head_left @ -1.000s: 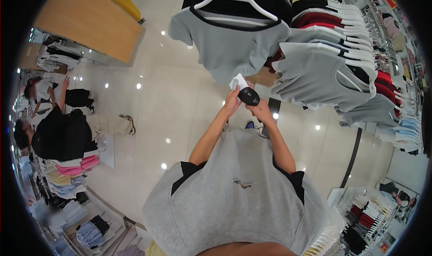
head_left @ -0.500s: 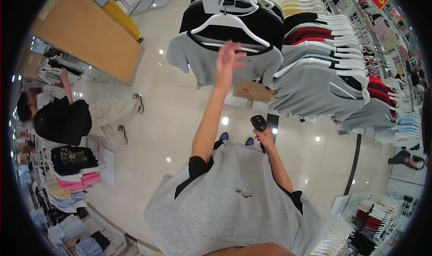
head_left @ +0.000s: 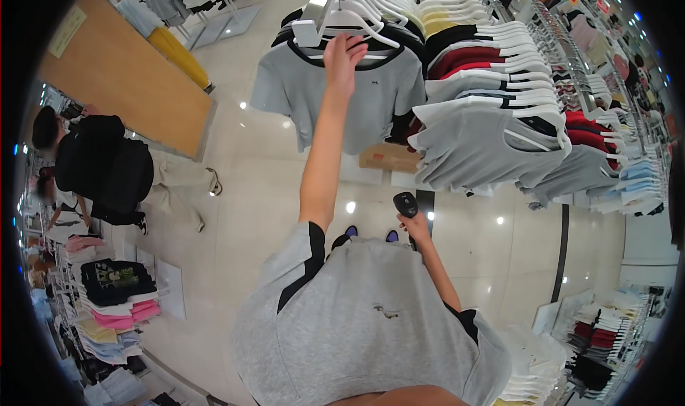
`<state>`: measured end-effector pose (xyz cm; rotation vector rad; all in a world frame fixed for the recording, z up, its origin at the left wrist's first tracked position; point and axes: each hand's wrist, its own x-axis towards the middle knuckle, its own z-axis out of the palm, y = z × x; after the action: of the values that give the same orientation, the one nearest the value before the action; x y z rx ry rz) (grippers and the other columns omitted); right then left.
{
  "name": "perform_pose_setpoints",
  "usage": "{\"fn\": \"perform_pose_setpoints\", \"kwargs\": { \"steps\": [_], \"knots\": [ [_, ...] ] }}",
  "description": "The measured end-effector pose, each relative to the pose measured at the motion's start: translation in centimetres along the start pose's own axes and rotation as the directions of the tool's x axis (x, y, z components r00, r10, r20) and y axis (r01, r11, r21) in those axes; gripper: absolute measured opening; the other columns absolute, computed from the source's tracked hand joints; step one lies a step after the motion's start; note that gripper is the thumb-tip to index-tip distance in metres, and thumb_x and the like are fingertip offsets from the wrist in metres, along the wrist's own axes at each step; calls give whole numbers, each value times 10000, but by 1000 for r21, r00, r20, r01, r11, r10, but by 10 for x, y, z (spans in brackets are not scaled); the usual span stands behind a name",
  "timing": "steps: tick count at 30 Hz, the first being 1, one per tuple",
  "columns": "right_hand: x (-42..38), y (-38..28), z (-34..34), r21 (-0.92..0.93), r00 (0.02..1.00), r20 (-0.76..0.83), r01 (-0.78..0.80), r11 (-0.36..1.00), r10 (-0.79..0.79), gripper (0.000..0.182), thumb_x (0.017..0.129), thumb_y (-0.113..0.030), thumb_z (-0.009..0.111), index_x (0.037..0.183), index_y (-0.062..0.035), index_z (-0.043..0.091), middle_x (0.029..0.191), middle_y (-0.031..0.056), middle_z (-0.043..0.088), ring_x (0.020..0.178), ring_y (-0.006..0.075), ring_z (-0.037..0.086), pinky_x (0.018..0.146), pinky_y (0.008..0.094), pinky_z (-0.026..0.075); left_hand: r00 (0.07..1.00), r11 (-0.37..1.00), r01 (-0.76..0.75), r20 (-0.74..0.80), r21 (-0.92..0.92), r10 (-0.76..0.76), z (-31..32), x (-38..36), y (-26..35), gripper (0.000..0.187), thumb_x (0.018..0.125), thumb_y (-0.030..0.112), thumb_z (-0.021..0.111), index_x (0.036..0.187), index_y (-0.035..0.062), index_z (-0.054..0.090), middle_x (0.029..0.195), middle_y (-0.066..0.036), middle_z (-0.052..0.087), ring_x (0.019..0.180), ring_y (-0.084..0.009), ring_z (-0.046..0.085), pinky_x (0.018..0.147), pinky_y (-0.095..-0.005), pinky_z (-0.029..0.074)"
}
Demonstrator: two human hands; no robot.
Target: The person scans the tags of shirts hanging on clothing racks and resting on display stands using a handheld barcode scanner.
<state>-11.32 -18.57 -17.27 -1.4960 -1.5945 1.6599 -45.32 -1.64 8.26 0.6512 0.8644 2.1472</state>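
A grey T-shirt (head_left: 357, 103) with a black neckline hangs on a white hanger (head_left: 377, 33) at the front end of the rack. My left hand (head_left: 344, 58) is raised at its collar, with fingers apart and partly over the neckline and hanger; nothing shows in its palm. Lower down, my right hand (head_left: 415, 225) is wrapped round the handle of a black handheld device (head_left: 407, 205), well away from the clothes. Directly beside the T-shirt hang more grey shirts (head_left: 485, 142) on white hangers.
Red, black and yellow garments fill the rack (head_left: 581, 85) at the right. At the left, a person in black (head_left: 107, 167) stands near folded clothes (head_left: 118, 281). A wooden panel (head_left: 128, 70) is at the upper left, and a cardboard box (head_left: 389, 158) sits under the rack.
My left hand has shifted up and left toward the hanger. The front T-shirt now hangs straighter and further left. The person at the left has turned, and another person shows behind.
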Motion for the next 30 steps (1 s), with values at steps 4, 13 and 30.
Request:
{"fn": "perform_pose_setpoints", "kwargs": {
  "steps": [4, 13, 30],
  "knots": [
    [16, -3, -13, 119, 995, -96, 52, 992, -40, 195, 748, -168, 719, 829, -7, 645, 677, 42, 632, 564, 133, 589, 538, 281, 471, 998, 998, 65, 2, -12, -65, -36, -58, -19, 226, 971, 251, 500, 1034, 35, 528, 936, -106, 626, 858, -187, 630, 738, -318, 535],
    [22, -211, -138, 274, 597, -648, 762, 586, -474, 437, 850, -53, 611, 1276, -17, 517, 1238, 81, 562, 1116, 213, 548, 885, 363, 475, 802, 803, 578, -281, 143, -527, -120, -240, -91, 149, 929, 165, 507, 1024, 52, 530, 897, -76, 610, 765, -148, 606, 679, -279, 514],
    [40, -268, -198, 117, 447, -777, 795, 596, -443, 270, 765, -100, 770, 981, 4, 646, 917, 48, 640, 831, 124, 583, 797, 262, 442, 826, 794, 558, -261, 241, -500, -125, -267, -75, 133, 923, 137, 481, 1021, 63, 532, 926, -65, 614, 794, -140, 599, 707, -266, 488]
  ]
}}
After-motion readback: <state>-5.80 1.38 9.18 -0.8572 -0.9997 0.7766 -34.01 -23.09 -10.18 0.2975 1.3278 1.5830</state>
